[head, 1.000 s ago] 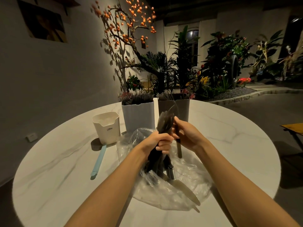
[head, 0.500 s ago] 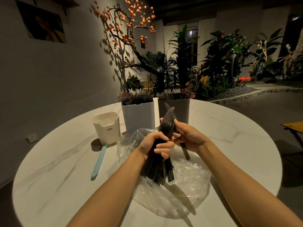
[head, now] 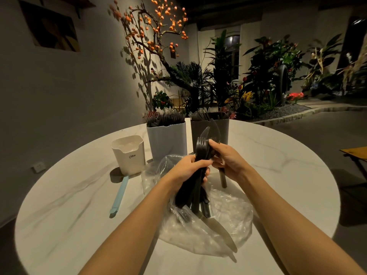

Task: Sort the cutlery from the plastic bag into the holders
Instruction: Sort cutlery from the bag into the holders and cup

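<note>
Cream holder (head: 128, 154) at far left, marked "CRBW"; left hand (head: 189, 169) grips a dark cutlery bundle (head: 195, 187) upright over the clear bag (head: 224, 219), fork tines pointing up and far, while right hand (head: 226, 161) pinches one knife (head: 217, 147) from it, handle hanging down, near the grey holder (head: 210, 132).

Round white marble-veined table (head: 278, 175) with holders, a bag and a utensil.

Three holders are stood toward the far edge: a cream holder (head: 129, 155), a pale blue holder (head: 167, 140) packed with dark cutlery, and a grey holder (head: 224, 132). A crumpled clear plastic bag (head: 228, 219) is spread nearer the middle, and a light blue utensil (head: 119, 195) is laid flat just before the cream holder.
</note>
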Motion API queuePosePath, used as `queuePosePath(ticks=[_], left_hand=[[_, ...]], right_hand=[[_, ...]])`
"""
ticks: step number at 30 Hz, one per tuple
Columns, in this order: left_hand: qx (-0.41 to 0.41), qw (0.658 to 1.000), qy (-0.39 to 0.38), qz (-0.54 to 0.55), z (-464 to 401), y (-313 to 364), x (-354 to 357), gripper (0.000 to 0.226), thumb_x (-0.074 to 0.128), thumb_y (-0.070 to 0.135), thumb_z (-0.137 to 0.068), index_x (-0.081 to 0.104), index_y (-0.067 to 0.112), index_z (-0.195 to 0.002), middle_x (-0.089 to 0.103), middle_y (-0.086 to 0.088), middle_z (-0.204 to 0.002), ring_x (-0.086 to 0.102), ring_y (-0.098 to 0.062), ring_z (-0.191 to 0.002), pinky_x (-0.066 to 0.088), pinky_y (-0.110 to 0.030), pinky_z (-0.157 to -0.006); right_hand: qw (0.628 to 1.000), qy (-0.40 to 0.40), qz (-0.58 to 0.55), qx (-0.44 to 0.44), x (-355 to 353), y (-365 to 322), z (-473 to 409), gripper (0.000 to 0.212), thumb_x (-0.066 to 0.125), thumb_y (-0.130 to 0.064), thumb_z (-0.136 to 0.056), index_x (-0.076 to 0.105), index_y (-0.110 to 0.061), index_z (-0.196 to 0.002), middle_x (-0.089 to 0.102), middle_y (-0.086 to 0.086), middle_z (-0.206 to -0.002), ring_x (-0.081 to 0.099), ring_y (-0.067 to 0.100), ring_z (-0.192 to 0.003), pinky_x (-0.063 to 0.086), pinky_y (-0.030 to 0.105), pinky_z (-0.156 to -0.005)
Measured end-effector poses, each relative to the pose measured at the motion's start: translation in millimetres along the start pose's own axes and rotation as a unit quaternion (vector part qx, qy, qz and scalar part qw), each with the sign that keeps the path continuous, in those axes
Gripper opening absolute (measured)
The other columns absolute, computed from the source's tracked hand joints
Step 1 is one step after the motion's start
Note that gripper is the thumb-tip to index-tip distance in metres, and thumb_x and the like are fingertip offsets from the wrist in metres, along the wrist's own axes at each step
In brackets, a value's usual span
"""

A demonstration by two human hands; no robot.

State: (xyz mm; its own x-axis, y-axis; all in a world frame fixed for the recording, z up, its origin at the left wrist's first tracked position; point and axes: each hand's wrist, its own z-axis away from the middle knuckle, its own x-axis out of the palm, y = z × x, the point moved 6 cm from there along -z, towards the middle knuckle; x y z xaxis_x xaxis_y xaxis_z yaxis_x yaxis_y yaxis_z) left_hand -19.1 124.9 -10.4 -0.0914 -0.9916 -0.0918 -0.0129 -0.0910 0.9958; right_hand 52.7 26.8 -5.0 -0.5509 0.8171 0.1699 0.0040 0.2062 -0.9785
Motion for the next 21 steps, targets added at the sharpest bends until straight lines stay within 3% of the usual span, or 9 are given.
queuePosePath(ticks=[5, 10, 14, 21], left_hand=[[-0.012, 0.999, -0.032, -0.037, 2, -1, 4, 0.015, 0.05, 0.012, -0.098, 0.057, 0.005, -0.109, 0.052, -0.001, -0.066, 0.049, -0.011, -0.052, 0.047, -0.023, -0.056], [-0.011, 0.996, -0.054, -0.064, 2, -1, 9, 0.019, 0.052, 0.024, -0.099, 0.055, 0.008, -0.11, 0.045, 0.004, -0.062, 0.041, -0.008, -0.05, 0.042, -0.019, -0.051], [-0.015, 0.996, -0.067, -0.053, 0, -4, 6, 0.02, 0.05, 0.024, -0.1, 0.054, 0.009, -0.112, 0.049, 0.003, -0.063, 0.042, -0.008, -0.048, 0.042, -0.02, -0.052], [0.001, 0.998, -0.041, -0.041, 2, 2, 7, 0.027, 0.044, 0.025, -0.102, 0.047, 0.013, -0.126, 0.07, -0.006, -0.088, 0.057, -0.011, -0.051, 0.048, -0.018, -0.05]], right_hand=[[0.998, 0.063, -0.025, -0.017, -9, -3, -3, 0.025, 0.062, -0.029, -0.091, 0.065, -0.005, -0.094, 0.057, 0.009, -0.076, 0.047, 0.015, -0.061, 0.031, 0.02, -0.046], [0.998, 0.056, -0.008, 0.019, -13, -1, -2, 0.026, 0.067, -0.035, -0.086, 0.065, -0.009, -0.088, 0.063, 0.006, -0.076, 0.055, 0.019, -0.077, 0.04, 0.027, -0.064], [0.998, -0.002, 0.041, 0.046, -9, 0, -1, 0.04, 0.069, -0.041, -0.079, 0.065, -0.006, -0.097, 0.067, 0.011, -0.088, 0.057, 0.023, -0.089, 0.044, 0.032, -0.077], [0.996, 0.057, 0.062, -0.006, -12, -10, 2, 0.032, 0.064, -0.039, -0.088, 0.064, -0.007, -0.083, 0.069, 0.008, -0.08, 0.065, 0.022, -0.08, 0.049, 0.026, -0.065]])
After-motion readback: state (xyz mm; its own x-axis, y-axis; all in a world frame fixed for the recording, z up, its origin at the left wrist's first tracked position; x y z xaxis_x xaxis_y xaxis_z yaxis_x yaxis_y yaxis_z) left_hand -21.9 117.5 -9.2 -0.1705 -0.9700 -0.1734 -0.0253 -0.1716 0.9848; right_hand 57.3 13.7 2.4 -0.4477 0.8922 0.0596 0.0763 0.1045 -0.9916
